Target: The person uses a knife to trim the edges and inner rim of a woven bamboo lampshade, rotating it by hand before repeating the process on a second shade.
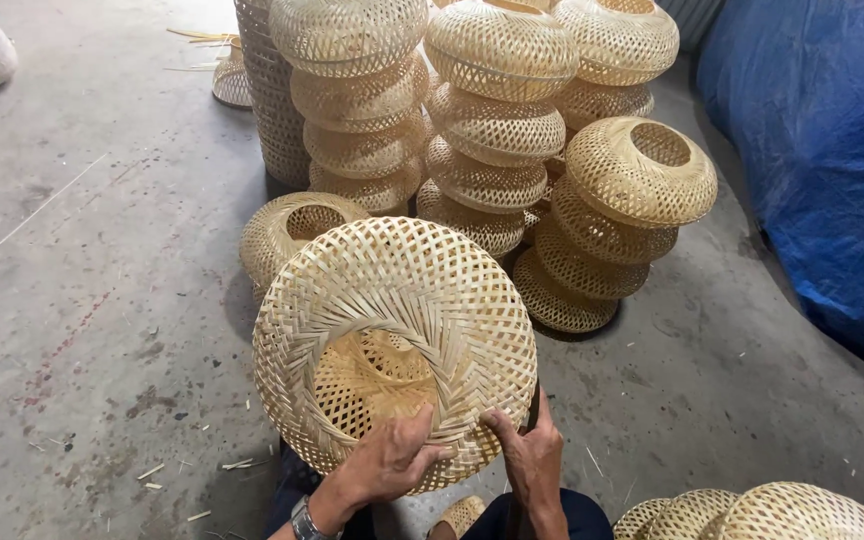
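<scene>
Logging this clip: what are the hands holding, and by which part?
Both hands, left and right, hold a round woven bamboo shade by its near rim.

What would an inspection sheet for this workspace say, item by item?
Surface: bare grey concrete floor, stained.
Job's things: round woven bamboo shade, open weave, held up on edge.
Clutter: loose bamboo slivers on the floor.
Grippers: left hand and right hand both pinch the shade's lower rim.
Cables: nothing seen.
Surroundings: stacks of finished shades behind, blue tarpaulin at right, more shades at bottom right.
</scene>
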